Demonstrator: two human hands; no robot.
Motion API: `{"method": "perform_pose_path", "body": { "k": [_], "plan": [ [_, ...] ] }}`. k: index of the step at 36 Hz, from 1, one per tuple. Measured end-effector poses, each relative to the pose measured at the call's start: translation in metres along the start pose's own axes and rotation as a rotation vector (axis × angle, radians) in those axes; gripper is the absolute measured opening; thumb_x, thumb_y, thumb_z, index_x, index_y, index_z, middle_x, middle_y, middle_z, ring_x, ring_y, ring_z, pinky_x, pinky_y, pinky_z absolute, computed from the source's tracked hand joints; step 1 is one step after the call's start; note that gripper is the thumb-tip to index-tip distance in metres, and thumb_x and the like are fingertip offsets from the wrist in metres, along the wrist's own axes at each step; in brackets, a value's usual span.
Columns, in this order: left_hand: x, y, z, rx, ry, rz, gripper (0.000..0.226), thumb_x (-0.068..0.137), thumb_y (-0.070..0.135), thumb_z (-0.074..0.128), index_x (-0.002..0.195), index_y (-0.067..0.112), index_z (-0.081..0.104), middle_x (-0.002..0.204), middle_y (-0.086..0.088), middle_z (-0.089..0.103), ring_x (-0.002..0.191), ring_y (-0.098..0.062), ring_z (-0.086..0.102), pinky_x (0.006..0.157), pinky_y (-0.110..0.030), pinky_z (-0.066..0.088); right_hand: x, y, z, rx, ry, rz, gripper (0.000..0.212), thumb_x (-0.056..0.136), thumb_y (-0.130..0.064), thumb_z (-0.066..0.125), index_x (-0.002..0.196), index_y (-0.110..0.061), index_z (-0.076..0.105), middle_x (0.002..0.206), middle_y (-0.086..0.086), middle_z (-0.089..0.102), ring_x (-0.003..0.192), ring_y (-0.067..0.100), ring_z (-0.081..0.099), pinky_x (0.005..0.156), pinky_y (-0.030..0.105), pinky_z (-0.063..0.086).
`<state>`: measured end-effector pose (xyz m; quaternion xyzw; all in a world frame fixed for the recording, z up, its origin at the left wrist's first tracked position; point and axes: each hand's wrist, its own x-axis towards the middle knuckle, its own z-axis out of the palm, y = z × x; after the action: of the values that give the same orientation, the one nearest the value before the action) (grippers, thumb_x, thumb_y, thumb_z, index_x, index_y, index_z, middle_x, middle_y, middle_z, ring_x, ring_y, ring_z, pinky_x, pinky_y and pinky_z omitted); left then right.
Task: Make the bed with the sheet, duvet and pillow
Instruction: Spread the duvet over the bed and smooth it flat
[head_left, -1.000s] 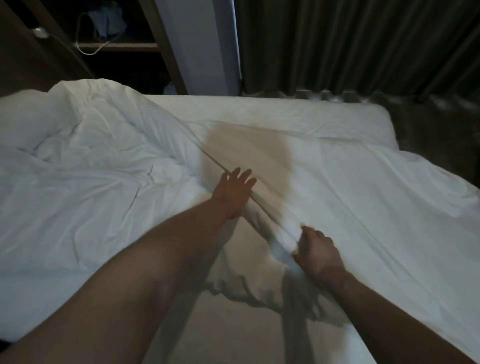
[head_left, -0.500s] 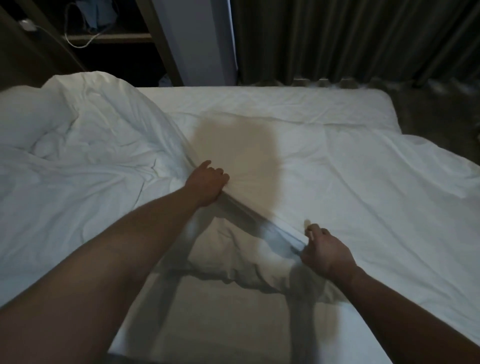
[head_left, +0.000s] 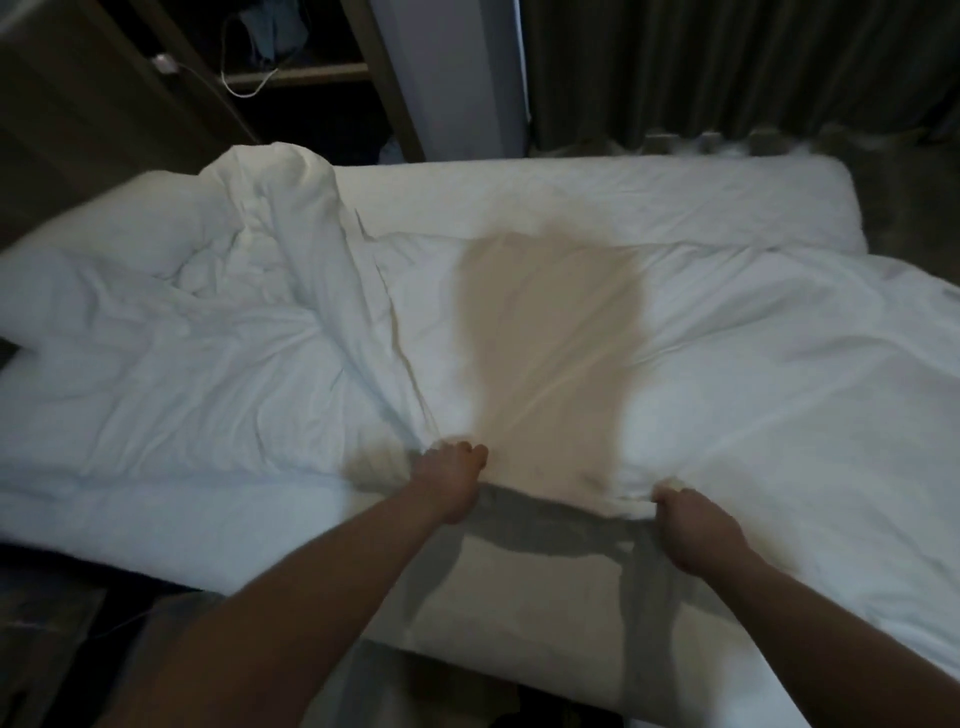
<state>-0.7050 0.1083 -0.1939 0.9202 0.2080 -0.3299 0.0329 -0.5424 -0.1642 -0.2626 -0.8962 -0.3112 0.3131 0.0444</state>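
A white duvet (head_left: 727, 395) lies spread over the right and middle of the bed, bunched into crumpled folds (head_left: 218, 332) on the left. My left hand (head_left: 452, 478) grips the duvet's near edge where creases fan out from it. My right hand (head_left: 696, 525) grips the same edge further right, fingers curled over the cloth. The edge hangs stretched between both hands above the mattress with its white sheet (head_left: 519, 613). A strip of sheet (head_left: 623, 202) shows at the far side. No pillow can be made out.
Dark curtains (head_left: 727, 67) hang behind the bed. A dark shelf unit (head_left: 291, 78) with a white cable stands at the back left, beside a pale wall panel (head_left: 467, 78). Dark floor shows along the mattress's near left edge (head_left: 62, 623).
My left hand reached out over the duvet, closed on its edge and pulled it toward me. The right hand kept its grip. The duvet's edge now lies nearer the mattress side.
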Motion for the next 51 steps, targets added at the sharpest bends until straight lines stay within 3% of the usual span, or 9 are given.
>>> {"method": "perform_pose_path", "body": {
  "k": [4,16,25,30,34,37,43,46,51],
  "plan": [
    [0.006,-0.010,-0.004,-0.034,-0.092,-0.013,0.061,0.086,0.035,0.064,0.140,0.017,0.042,0.136,-0.012,0.047,0.126,-0.033,0.047,0.099,-0.041,0.041,0.009,-0.026,-0.017,-0.014,-0.034,-0.068,0.033,0.091,-0.025,0.052,0.123,-0.019,0.052,0.124,0.009,0.054,0.114,0.032,0.054,0.089,0.033,0.044],
    [0.038,-0.165,-0.081,-0.379,0.191,-0.387,0.065,0.087,0.055,0.058,0.139,0.018,0.047,0.139,-0.008,0.043,0.123,-0.030,0.050,0.101,-0.039,0.043,0.067,-0.196,-0.065,0.343,0.099,-0.233,0.043,0.086,-0.029,0.065,0.127,-0.020,0.058,0.126,0.002,0.054,0.113,0.022,0.057,0.094,0.031,0.045],
    [0.149,-0.295,-0.106,-0.555,0.388,-0.381,0.051,0.087,0.048,0.060,0.124,0.014,0.059,0.133,-0.012,0.049,0.120,-0.029,0.053,0.100,-0.036,0.045,0.171,-0.343,-0.039,0.560,0.029,-0.124,0.062,0.086,-0.048,0.068,0.139,-0.020,0.051,0.131,0.002,0.058,0.114,0.020,0.058,0.094,0.028,0.044],
    [0.211,-0.337,-0.110,-0.334,0.347,-0.206,0.045,0.089,0.031,0.058,0.131,0.017,0.053,0.137,-0.012,0.042,0.125,-0.032,0.045,0.103,-0.043,0.043,0.223,-0.403,-0.004,0.711,0.002,-0.034,0.081,0.081,-0.049,0.074,0.145,-0.014,0.041,0.138,0.003,0.057,0.125,0.023,0.055,0.098,0.025,0.041],
    [0.245,-0.365,-0.091,0.242,0.158,0.119,0.076,0.089,0.026,0.059,0.154,0.026,0.019,0.162,-0.002,0.013,0.147,-0.030,0.016,0.116,-0.051,0.024,0.243,-0.426,0.029,0.643,0.059,-0.025,0.088,0.076,-0.046,0.079,0.147,-0.014,0.037,0.142,0.005,0.052,0.129,0.025,0.051,0.102,0.029,0.041],
    [0.256,-0.384,-0.078,0.553,0.065,0.252,0.083,0.087,0.023,0.061,0.155,0.030,0.014,0.160,-0.001,0.024,0.148,-0.028,0.016,0.118,-0.054,0.009,0.246,-0.438,0.034,0.549,0.068,-0.182,0.053,0.083,-0.025,0.071,0.133,-0.019,0.058,0.133,0.004,0.062,0.123,0.024,0.056,0.095,0.026,0.041],
    [0.255,-0.436,-0.098,0.698,-0.100,0.259,0.055,0.092,0.033,0.040,0.143,0.013,0.045,0.143,-0.008,0.048,0.135,-0.026,0.040,0.115,-0.026,0.019,0.233,-0.459,0.007,0.512,0.148,-0.481,0.042,0.067,-0.024,0.049,0.101,-0.032,0.072,0.102,-0.012,0.067,0.097,0.012,0.066,0.081,0.032,0.052],
    [0.241,-0.478,-0.117,0.686,0.000,0.183,0.032,0.098,0.023,0.045,0.128,0.018,0.056,0.139,-0.003,0.049,0.130,-0.025,0.043,0.114,-0.040,0.022,0.226,-0.463,-0.020,0.430,0.190,-0.572,0.042,0.066,-0.016,0.047,0.095,-0.030,0.073,0.099,-0.018,0.064,0.093,0.003,0.065,0.075,0.028,0.052],
    [0.213,-0.543,-0.150,0.801,0.061,0.082,0.044,0.095,0.028,0.052,0.139,0.024,0.048,0.147,0.000,0.043,0.135,-0.028,0.035,0.110,-0.040,0.026,0.210,-0.469,-0.038,0.366,0.150,-0.671,0.051,0.068,-0.004,0.050,0.102,-0.033,0.074,0.106,-0.022,0.064,0.097,-0.002,0.063,0.077,0.025,0.052]
  ]
}}
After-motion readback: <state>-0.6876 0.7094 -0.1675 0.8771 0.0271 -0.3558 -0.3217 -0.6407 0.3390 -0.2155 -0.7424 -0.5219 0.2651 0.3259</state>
